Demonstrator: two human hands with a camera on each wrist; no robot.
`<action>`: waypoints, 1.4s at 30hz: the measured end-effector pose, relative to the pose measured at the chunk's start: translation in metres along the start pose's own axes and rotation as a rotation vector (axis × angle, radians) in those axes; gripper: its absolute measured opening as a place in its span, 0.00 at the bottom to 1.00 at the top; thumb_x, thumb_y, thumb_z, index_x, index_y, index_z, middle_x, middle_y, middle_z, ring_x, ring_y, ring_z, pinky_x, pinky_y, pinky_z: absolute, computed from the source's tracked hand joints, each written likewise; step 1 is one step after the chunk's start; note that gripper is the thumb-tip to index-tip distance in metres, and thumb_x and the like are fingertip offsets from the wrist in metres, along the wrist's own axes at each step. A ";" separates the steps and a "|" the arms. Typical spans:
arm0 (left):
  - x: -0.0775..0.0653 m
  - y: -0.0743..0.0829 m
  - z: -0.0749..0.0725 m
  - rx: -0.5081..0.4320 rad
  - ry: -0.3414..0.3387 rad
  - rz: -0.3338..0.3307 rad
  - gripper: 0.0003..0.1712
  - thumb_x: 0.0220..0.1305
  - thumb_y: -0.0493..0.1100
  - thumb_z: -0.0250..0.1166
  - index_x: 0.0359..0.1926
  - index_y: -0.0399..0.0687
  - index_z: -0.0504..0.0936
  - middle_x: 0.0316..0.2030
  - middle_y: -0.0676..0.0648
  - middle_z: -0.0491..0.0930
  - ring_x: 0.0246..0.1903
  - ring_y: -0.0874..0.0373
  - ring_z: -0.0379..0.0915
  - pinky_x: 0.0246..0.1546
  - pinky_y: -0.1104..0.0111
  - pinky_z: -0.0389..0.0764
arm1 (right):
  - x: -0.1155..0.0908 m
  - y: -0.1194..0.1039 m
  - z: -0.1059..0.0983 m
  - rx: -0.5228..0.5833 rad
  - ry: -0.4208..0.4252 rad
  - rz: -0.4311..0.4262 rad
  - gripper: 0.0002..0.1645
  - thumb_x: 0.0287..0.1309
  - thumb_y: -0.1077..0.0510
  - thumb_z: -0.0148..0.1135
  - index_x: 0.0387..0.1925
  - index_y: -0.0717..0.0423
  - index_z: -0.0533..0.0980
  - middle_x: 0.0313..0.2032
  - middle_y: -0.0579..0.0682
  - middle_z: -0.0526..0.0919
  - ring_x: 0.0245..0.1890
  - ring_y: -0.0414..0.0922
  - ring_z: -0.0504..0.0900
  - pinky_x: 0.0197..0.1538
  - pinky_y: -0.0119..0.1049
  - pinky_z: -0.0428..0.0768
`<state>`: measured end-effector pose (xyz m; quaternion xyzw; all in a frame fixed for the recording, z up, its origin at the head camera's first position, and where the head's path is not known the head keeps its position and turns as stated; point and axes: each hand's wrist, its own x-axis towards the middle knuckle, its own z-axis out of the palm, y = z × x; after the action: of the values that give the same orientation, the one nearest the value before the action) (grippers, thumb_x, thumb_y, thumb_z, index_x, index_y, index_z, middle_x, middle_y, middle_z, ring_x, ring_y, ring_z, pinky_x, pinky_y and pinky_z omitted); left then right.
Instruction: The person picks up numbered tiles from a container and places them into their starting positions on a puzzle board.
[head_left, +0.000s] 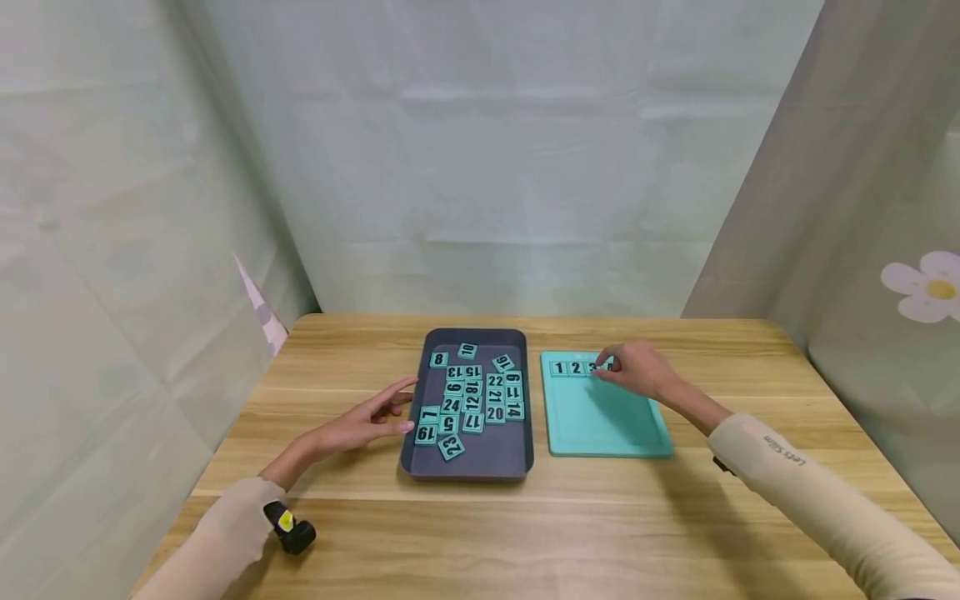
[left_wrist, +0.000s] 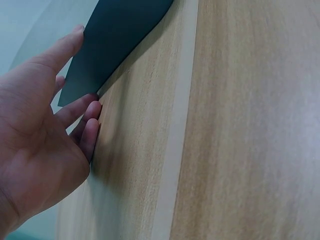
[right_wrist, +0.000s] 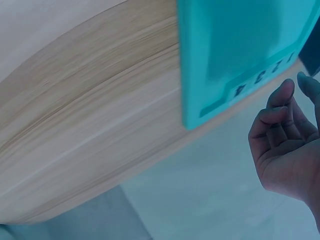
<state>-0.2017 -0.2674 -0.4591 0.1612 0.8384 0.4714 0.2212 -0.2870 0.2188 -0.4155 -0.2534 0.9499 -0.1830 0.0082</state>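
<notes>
My left hand (head_left: 366, 423) is at the left side of a dark grey tray (head_left: 487, 454), its thumb and fingertips right at the rim, fingers fairly straight. In the left wrist view the thumb lies along the dark tray wall (left_wrist: 120, 40). Teal number tiles (head_left: 472, 403) lie scattered in the tray. Over the top edge of a turquoise board (head_left: 600, 417) is my right hand (head_left: 637, 371), fingers loosely bent, close to the number 3 tile (head_left: 592, 367). The right wrist view shows a gap between thumb and fingers, with nothing held. Tiles 1 to 4 stand in a row there.
Both the tray and the board lie on a wood-grain table (head_left: 360, 517), the tray left of the board. Pale curtains (head_left: 510, 167) hang behind and at both sides. A dark wrist camera (head_left: 291, 528) is strapped to the left sleeve.
</notes>
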 end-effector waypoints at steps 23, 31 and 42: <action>0.001 0.000 -0.001 0.024 0.012 0.007 0.44 0.75 0.52 0.60 0.82 0.60 0.46 0.78 0.34 0.56 0.67 0.39 0.60 0.63 0.53 0.66 | 0.022 -0.095 0.006 0.092 -0.073 -0.185 0.13 0.64 0.52 0.69 0.45 0.56 0.86 0.16 0.44 0.79 0.16 0.35 0.71 0.26 0.30 0.71; 0.002 0.000 -0.003 0.019 0.014 0.001 0.44 0.75 0.52 0.60 0.82 0.62 0.47 0.78 0.35 0.57 0.68 0.39 0.60 0.65 0.51 0.65 | 0.043 -0.144 0.021 0.025 -0.199 -0.278 0.15 0.66 0.50 0.68 0.48 0.54 0.86 0.13 0.45 0.76 0.14 0.34 0.67 0.21 0.28 0.63; 0.002 -0.001 0.001 0.000 0.002 -0.001 0.44 0.76 0.51 0.60 0.82 0.63 0.46 0.78 0.35 0.56 0.68 0.39 0.60 0.66 0.49 0.64 | 0.064 -0.179 0.060 -0.106 -0.386 -0.343 0.18 0.64 0.46 0.70 0.52 0.47 0.85 0.26 0.44 0.87 0.21 0.32 0.75 0.26 0.28 0.70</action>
<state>-0.2025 -0.2660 -0.4605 0.1605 0.8387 0.4714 0.2206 -0.2501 0.0230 -0.4039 -0.4410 0.8821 -0.0799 0.1448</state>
